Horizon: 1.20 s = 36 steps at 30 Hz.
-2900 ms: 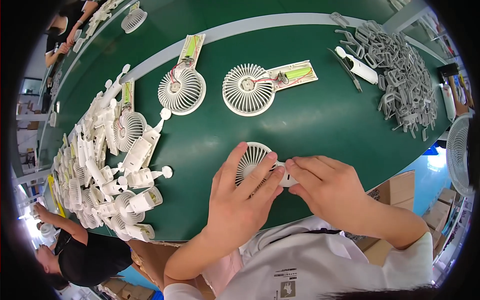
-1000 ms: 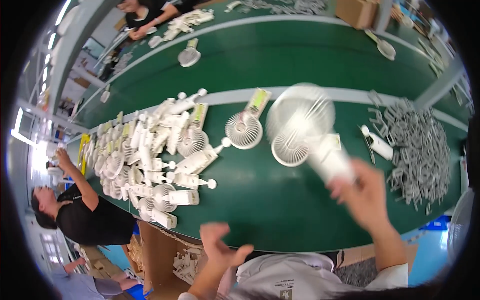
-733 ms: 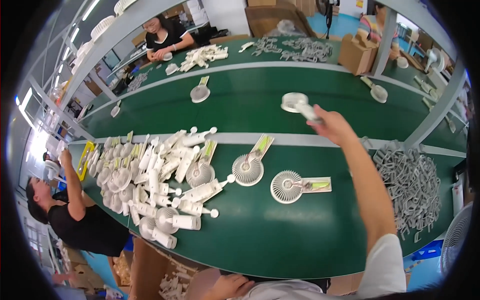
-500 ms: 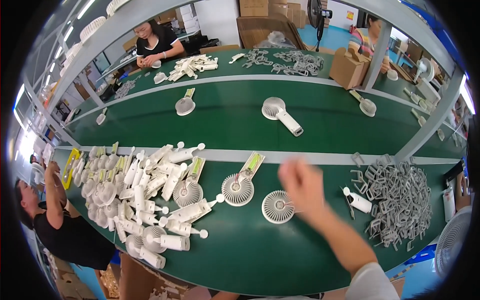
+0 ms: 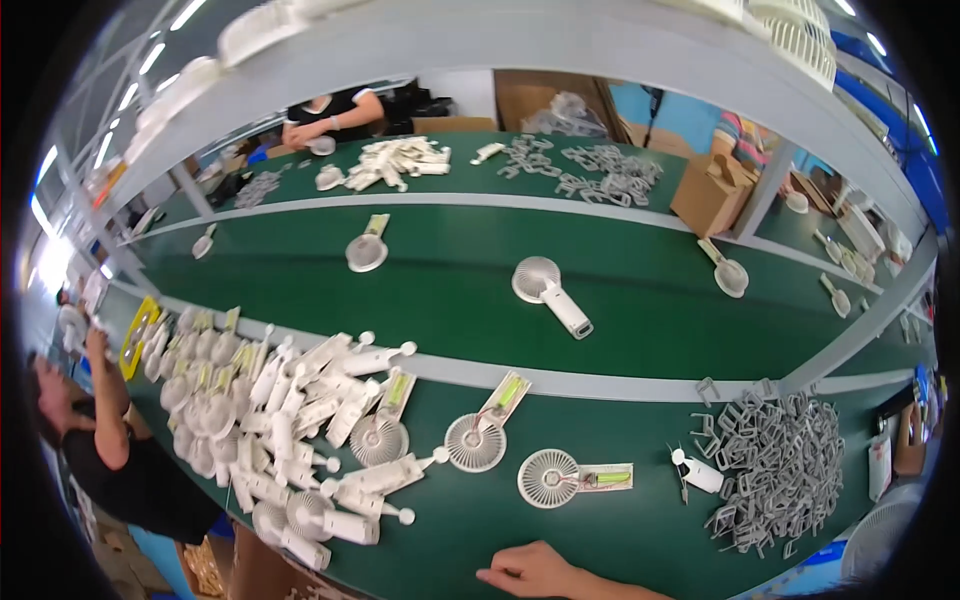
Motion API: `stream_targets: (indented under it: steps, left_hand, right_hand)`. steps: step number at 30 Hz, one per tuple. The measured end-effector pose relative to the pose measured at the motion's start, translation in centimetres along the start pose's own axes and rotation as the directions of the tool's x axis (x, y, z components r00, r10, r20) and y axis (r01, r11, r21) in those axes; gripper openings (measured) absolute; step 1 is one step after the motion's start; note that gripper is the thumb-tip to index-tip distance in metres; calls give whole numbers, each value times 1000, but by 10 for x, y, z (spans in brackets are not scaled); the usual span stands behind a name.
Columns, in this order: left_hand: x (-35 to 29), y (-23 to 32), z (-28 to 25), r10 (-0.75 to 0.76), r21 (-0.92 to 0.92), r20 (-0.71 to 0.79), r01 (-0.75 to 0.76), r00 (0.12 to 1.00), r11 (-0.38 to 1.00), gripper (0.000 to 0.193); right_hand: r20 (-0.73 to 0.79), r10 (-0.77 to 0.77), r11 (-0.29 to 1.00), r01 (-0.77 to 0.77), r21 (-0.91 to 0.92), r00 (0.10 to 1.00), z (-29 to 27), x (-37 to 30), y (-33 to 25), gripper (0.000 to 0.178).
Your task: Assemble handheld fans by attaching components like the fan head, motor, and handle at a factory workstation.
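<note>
Close to the near edge of the table my right hand (image 5: pixel 536 572) hovers with its fingers loosely curled and no object showing in them. Just beyond it lies a small fan half (image 5: pixel 549 478) with a round white grille and an open handle holding a green battery cell (image 5: pixel 608 479). A similar open fan half (image 5: pixel 476 441) is up and to the left, wires leading to its battery. Another open fan half (image 5: pixel 380 438) sits beside the pile of white handle covers (image 5: pixel 330 390). My left hand is out of view.
A heap of grey plastic brackets (image 5: pixel 780 465) lies at the right, with a white handle piece (image 5: pixel 703 476) beside it. Past a metal rail, a fan (image 5: pixel 551 293) rests on the green belt (image 5: pixel 450 290). A co-worker (image 5: pixel 130 460) stands at the left; another sits across.
My right hand has drawn back from the fan half to the near table edge, uncovering its handle and battery. The view has tilted down, so the shelf above shows larger.
</note>
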<state>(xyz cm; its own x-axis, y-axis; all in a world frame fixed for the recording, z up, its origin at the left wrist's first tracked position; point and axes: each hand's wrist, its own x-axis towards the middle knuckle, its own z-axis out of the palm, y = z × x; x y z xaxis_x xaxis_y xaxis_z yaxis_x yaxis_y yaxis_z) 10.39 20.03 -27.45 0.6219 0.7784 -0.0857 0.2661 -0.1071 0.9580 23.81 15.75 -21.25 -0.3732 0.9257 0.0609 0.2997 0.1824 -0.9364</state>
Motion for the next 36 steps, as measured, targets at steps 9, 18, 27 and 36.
stream_targets:
  steps: [9,18,27,36]
  left_hand:
    - [-129,-341,130,-128,-635,52,132,990,761,57]
    - [-178,24,-27,-29,300,474,-130,880,945,37]
    - [-242,25,-270,335,879,-395,246,856,409,48]
    - [-206,14,-179,183,705,-466,239,866,667,63]
  right_hand:
    - [-87,-129,984,117,-133,988,22,14,-26,34]
    - [-204,-25,997,8,-80,979,5,5,10,37]
    - [-165,10,996,-25,-89,986,13,6,0,34]
    - [-155,-307,925,256,-281,939,11,10,15,39]
